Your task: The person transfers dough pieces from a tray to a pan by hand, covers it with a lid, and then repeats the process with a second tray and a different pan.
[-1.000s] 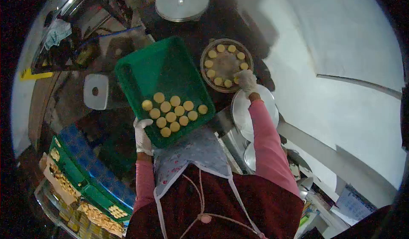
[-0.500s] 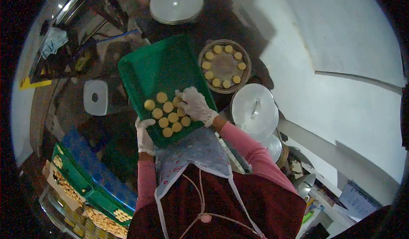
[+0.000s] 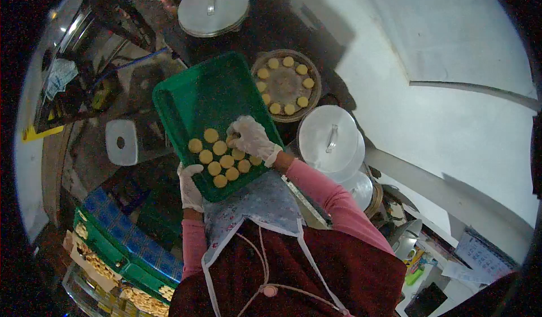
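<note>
A green tray is tilted in front of me, with several round yellowish pieces grouped at its near end. My left hand, in a white glove, grips the tray's near left edge, thumb over the rim. Over the pieces is my gloved right hand, its fingers bent together around a piece that is mostly hidden under them. Beyond the tray to the right, a round pan holds a ring of similar pieces.
Lidded metal pots stand at the top and at the right. A white stool is at the left. Green trays of food lie at the lower left. A white wall runs along the right.
My right hand has shifted slightly left over the pieces. The view has moved a little, so the pan and pots appear farther left. My left hand still holds the tray.
</note>
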Action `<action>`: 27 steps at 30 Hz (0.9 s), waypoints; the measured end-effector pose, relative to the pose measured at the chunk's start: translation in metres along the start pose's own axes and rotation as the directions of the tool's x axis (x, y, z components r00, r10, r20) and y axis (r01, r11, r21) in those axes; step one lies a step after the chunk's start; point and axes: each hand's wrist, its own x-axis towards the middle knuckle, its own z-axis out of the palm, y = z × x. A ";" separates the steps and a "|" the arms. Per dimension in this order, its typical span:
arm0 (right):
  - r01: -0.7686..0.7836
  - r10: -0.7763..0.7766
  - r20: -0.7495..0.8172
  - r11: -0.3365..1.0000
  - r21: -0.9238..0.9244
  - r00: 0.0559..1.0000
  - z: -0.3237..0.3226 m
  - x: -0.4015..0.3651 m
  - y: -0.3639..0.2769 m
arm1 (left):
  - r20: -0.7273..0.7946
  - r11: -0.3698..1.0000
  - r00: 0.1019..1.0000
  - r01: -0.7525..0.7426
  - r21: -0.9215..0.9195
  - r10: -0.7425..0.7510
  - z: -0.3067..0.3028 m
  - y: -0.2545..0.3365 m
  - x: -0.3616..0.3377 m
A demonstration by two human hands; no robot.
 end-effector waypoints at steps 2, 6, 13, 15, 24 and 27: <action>0.075 -0.075 -0.019 0.997 0.027 0.997 0.004 0.002 0.009 | 0.040 0.999 0.999 -0.022 0.025 0.021 0.006 0.004 -0.004; -0.103 0.071 0.137 0.966 0.239 0.988 -0.004 0.003 0.001 | 0.009 1.000 1.000 -0.011 -0.013 0.011 0.010 0.002 -0.002; 0.097 0.073 -0.232 0.758 0.644 0.970 -0.054 -0.001 0.023 | -0.096 0.997 0.994 -0.044 0.059 0.050 -0.003 0.003 0.002; 0.148 0.186 -0.420 0.750 0.645 0.888 -0.059 0.003 0.087 | -0.103 0.996 0.992 -0.070 0.062 0.076 -0.003 0.009 -0.005; -0.079 0.429 -0.493 0.809 0.583 0.757 -0.049 0.035 0.265 | -0.124 0.979 0.982 -0.120 0.165 0.141 -0.004 0.023 -0.013; -0.208 0.446 -0.450 0.850 0.483 0.774 -0.051 0.057 0.270 | -0.064 0.984 0.990 -0.120 0.129 0.129 -0.011 0.019 -0.007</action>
